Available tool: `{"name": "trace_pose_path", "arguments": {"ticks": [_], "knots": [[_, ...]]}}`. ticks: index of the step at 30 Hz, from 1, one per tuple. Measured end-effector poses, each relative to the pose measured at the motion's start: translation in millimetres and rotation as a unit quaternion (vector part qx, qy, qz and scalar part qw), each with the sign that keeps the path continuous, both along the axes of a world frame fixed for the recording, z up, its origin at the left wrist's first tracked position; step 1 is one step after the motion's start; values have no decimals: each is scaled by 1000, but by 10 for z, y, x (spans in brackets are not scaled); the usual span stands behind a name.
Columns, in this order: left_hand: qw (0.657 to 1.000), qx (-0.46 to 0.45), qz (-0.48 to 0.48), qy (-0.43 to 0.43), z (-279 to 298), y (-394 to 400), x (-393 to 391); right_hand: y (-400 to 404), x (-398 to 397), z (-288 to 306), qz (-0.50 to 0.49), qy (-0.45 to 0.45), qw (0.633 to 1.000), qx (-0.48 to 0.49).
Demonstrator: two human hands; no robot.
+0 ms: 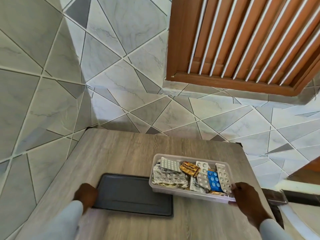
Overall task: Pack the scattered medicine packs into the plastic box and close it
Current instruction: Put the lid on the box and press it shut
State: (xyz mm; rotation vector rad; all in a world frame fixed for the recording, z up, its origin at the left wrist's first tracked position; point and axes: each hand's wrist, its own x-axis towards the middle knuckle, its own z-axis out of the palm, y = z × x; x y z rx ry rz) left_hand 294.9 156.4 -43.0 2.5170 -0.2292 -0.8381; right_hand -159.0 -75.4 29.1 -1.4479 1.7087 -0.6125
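Observation:
A clear plastic box [155,183] stands on the wooden table, filled with several medicine packs: white blister strips [223,175], a blue blister [213,180], a gold sachet [189,168] and crumpled foil strips [168,175]. Its dark grey lid [133,194] lies flat on the table just left of the box, partly under the box's near left corner. My left hand [85,193] grips the lid's left edge. My right hand [245,194] holds the box's near right corner, fingers curled at the rim beside a white blister strip.
The wooden table [121,153] stands in a corner of grey tiled walls. A brown louvred wooden shutter [251,40] hangs above at the right. Past the table's right edge sits a dark object with a white edge [280,194].

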Motion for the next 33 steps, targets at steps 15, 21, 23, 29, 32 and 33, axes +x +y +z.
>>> {"name": "trace_pose_path", "arguments": {"ticks": [15, 21, 23, 29, 32, 33], "knots": [[968, -233, -91, -14, 2426, 32, 271, 224, 835, -465, 98, -23, 993, 65], [946, -248, -177, 110, 2294, -372, -339, 540, 1207, -457, 149, 60, 985, 68], [938, -246, -201, 140, 2217, -512, -510, 608, 1327, -267, 178, 150, 972, -15], [923, -208, -267, 181, 1855, -838, -994, 991, 1893, 602, 281, -252, 919, 115], [930, -202, -273, 142, 1683, -910, -1076, 1076, 2071, 601, 304, -283, 901, 128], [929, -204, -264, 163, 1646, -914, -1067, 1075, 2099, 537, 275, -278, 912, 122]]}}
